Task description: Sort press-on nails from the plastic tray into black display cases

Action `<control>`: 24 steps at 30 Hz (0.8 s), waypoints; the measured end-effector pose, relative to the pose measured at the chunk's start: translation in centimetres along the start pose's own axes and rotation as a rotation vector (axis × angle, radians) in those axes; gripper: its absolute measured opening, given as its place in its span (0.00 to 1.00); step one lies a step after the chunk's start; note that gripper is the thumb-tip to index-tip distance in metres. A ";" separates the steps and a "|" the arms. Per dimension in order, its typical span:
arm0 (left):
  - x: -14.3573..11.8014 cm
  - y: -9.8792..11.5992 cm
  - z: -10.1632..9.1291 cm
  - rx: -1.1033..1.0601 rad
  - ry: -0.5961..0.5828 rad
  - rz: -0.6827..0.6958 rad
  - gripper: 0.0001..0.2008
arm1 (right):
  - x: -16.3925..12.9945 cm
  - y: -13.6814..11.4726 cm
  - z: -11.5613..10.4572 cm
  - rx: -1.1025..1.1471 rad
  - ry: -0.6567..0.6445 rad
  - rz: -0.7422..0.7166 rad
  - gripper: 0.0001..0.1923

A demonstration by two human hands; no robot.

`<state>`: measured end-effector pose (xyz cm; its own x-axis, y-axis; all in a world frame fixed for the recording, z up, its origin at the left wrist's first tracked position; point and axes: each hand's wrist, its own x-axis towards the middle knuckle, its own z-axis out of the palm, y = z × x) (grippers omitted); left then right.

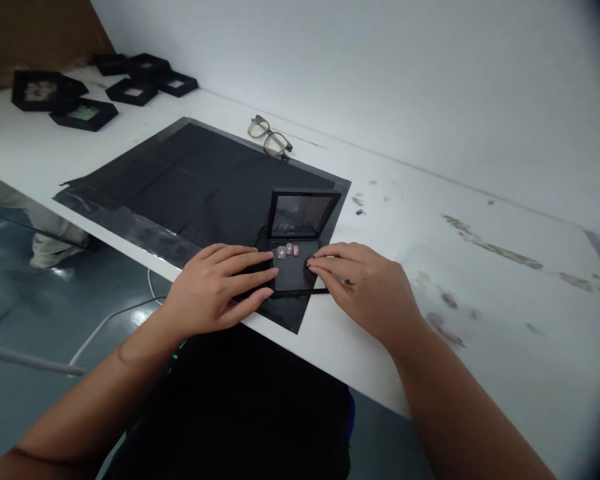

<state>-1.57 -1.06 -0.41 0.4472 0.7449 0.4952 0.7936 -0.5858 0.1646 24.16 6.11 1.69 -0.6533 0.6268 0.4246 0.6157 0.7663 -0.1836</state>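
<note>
A small black hinged case [300, 230] stands open on a black mat [180, 177] near the table's front edge. Its lid is raised with a clear film window. Three pink press-on nails [288, 251] lie in a row on the lower tray's film. My left hand [220, 287] rests flat on the tray's left edge, fingers together. My right hand [365, 287] touches the tray's right edge with its fingertips, near the nails. Neither hand holds anything lifted.
A pair of glasses [270, 137] lies at the mat's far edge. Several black cases [85, 113] sit at the far left of the white table [480, 280]. The tabletop shows stains at the right. A wall rises behind; floor and a cable are at the left.
</note>
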 end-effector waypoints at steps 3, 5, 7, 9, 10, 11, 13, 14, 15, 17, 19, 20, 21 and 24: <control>0.0 0.0 0.0 0.002 -0.003 0.002 0.15 | 0.0 0.1 0.1 0.044 0.016 0.054 0.06; 0.0 0.0 0.0 -0.004 -0.006 -0.004 0.15 | 0.2 0.1 0.2 0.069 0.036 0.099 0.05; 0.0 0.0 0.1 -0.009 -0.008 -0.009 0.15 | 0.4 0.2 0.5 0.094 0.050 0.138 0.05; 0.0 0.0 0.1 -0.007 -0.005 -0.012 0.15 | 0.6 0.2 0.8 0.121 0.052 0.164 0.05; 0.0 0.0 0.1 -0.007 0.000 -0.012 0.15 | 0.7 0.3 0.9 0.136 0.049 0.171 0.05; 0.0 0.0 0.1 -0.008 0.005 -0.012 0.15 | 0.8 0.3 1.1 0.149 0.049 0.173 0.05; 0.0 0.0 0.1 -0.012 0.013 -0.014 0.14 | 0.9 0.2 1.5 0.169 0.059 0.172 0.06; 0.0 -0.1 0.1 -0.015 0.014 -0.013 0.14 | 1.0 0.2 1.6 0.176 0.070 0.170 0.06; 0.0 -0.1 0.1 -0.019 0.013 -0.012 0.14 | 1.1 0.2 1.9 0.180 0.083 0.166 0.06; 0.0 -0.1 0.2 -0.027 0.013 -0.012 0.14 | 1.4 0.1 2.2 0.179 0.112 0.152 0.07; 0.1 -0.2 0.2 -0.030 0.015 -0.012 0.14 | 1.6 0.0 2.5 0.175 0.135 0.129 0.08; 0.1 -0.1 0.2 -0.028 0.016 -0.011 0.14 | 1.7 0.0 2.6 0.172 0.142 0.117 0.08; 0.1 -0.1 0.2 -0.025 0.014 -0.011 0.14 | 1.8 0.0 2.6 0.169 0.146 0.107 0.08; 0.1 0.0 0.0 -0.017 -0.021 -0.027 0.14 | 1.8 -0.1 2.5 0.159 0.131 0.084 0.09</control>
<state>-1.54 -0.96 -0.33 0.4347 0.7666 0.4727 0.7982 -0.5710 0.1920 21.89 7.52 0.27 -0.5337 0.6736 0.5114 0.5814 0.7313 -0.3565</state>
